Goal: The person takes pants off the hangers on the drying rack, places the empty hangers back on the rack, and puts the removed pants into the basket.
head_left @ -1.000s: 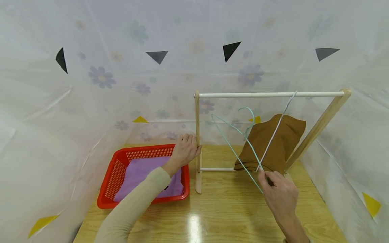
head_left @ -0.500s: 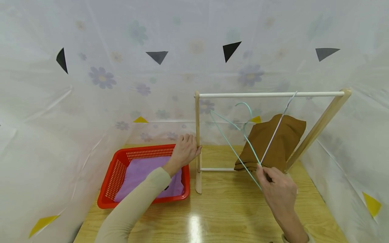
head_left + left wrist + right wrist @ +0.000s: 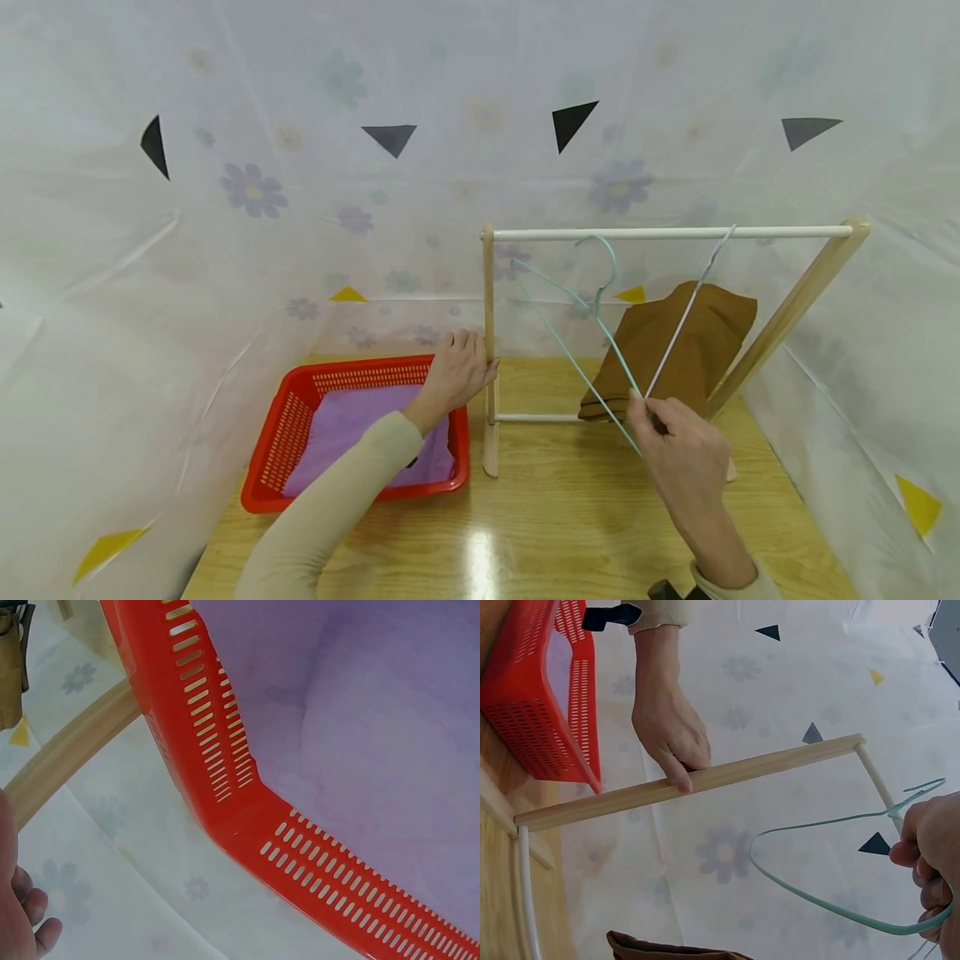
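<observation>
My left hand grips the left wooden post of a small clothes rack, its thumb wrapped across the wood in the right wrist view. Pinched by one end in my right hand is a mint-green wire clothes hanger with nothing on it. Its hook points up, with the tip just under the rack's white top bar. A pale lavender hanger hangs from that bar toward the right, bearing folded brown trousers or similar cloth. Its lower end passes behind my right fingers.
Left of the rack, a red plastic basket with slotted walls stands on the wooden table. Folded purple cloth lies inside it. White flower-print sheeting encloses the back and sides. A white lower bar joins the rack's posts.
My right hand has raised the mint-green hanger slightly up and to the left, bringing its hook close to the top bar. The left hand stays on the post.
</observation>
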A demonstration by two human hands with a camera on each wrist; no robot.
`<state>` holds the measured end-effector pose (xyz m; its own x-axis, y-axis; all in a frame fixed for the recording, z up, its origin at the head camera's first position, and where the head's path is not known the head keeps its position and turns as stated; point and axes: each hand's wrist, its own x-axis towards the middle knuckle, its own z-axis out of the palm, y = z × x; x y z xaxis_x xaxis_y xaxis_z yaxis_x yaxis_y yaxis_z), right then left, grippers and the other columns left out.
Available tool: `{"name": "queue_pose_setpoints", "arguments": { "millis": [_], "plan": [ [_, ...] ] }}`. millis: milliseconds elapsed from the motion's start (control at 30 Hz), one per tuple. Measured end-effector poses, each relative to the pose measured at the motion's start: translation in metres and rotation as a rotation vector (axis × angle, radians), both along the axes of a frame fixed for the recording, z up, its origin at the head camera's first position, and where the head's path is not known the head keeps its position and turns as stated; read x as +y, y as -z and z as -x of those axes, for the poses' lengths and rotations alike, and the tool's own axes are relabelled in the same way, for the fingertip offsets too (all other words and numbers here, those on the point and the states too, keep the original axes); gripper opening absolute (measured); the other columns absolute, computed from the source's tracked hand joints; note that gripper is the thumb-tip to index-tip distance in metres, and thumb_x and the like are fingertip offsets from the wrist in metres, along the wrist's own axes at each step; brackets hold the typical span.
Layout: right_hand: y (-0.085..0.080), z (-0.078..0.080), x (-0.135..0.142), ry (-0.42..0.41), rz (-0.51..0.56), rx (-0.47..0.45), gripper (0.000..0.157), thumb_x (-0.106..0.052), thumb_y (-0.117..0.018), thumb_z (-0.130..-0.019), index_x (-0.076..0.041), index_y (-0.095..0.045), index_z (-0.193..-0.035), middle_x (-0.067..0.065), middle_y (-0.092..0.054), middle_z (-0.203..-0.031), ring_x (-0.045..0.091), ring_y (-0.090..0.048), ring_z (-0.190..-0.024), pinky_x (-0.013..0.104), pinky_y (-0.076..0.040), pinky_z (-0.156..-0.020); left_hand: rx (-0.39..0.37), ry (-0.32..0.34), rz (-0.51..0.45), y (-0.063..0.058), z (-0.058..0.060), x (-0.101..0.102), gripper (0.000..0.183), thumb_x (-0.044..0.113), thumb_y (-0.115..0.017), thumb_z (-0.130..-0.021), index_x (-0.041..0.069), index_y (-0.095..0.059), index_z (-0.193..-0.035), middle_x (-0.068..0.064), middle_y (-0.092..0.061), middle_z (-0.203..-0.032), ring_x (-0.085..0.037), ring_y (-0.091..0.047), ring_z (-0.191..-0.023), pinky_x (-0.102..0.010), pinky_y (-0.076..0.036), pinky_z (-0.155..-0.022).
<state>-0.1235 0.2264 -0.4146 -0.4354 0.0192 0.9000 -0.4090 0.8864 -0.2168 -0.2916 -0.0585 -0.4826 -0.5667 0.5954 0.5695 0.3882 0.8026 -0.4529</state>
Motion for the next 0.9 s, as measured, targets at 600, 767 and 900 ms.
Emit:
{"name": "queue_pose_setpoints", "arguments": {
  "millis": [600, 767, 900],
  "plan": [
    [-0.014, 0.018, -0.01, -0.031, -0.02, 0.014, 0.03, -0.017, -0.069, -0.093, -0.004, -0.075, -0.066, 0.003, -0.055, -0.05, 0.008, -0.037, -0.041, 0.02, -0.021, -0.041, 0.038, 0.007, -0.032, 0.001, 0.0, 0.002, 0.044, 0.051, -0.068, -0.097, 0.011, -0.057, -0.083, -0.003, -0.06, -0.077, -0.023, -0.054, -0.075, -0.034, -0.041, -0.069],
    [-0.02, 0.024, -0.015, -0.047, -0.009, 0.0, 0.03, -0.014, -0.069, -0.093, -0.005, -0.074, -0.065, 0.004, -0.055, -0.05, 0.009, -0.037, -0.041, 0.02, -0.02, -0.042, 0.016, 0.001, -0.029, 0.0, -0.001, 0.001, 0.043, 0.05, -0.064, -0.1, 0.01, -0.057, -0.085, -0.003, -0.061, -0.078, -0.024, -0.055, -0.076, -0.035, -0.042, -0.071],
    [-0.023, 0.03, -0.019, -0.065, 0.01, -0.018, 0.029, -0.013, -0.069, -0.093, -0.004, -0.075, -0.066, 0.007, -0.059, -0.051, 0.011, -0.038, -0.04, 0.021, -0.022, -0.043, 0.011, -0.006, -0.022, 0.0, -0.001, 0.001, 0.043, 0.05, -0.059, -0.102, 0.01, -0.056, -0.086, -0.003, -0.061, -0.079, -0.024, -0.055, -0.076, -0.035, -0.042, -0.071]
  ]
}}
